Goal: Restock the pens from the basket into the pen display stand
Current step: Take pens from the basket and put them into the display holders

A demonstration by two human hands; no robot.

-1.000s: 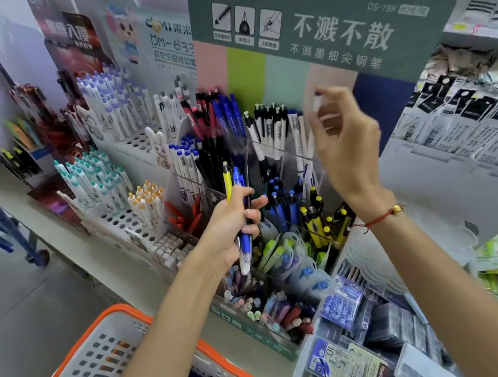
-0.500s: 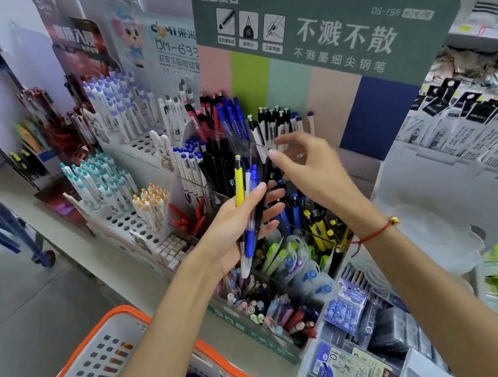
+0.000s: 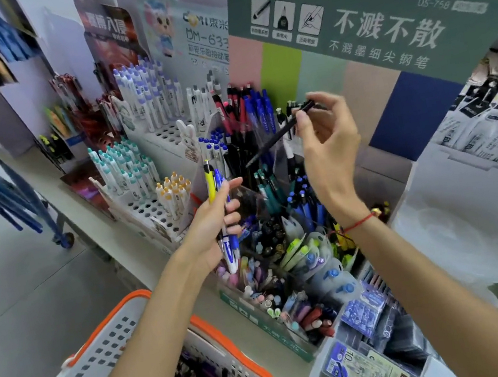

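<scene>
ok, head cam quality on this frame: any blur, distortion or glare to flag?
Head view: wide-angle bending curves the green sign and the shelf edges; soft overall, small print unreadable; the black pen in the right hand is slightly smeared; lighting is even, no hard shadows or glare; the basket is cut off at the bottom.

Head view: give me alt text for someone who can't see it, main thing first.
The right hand pinches a black pen at a slant above the crowded pen display stand. The left hand grips a small bunch of pens, one yellow and the others blue and white. An orange-rimmed white basket holding more pens sits at lower left.
</scene>
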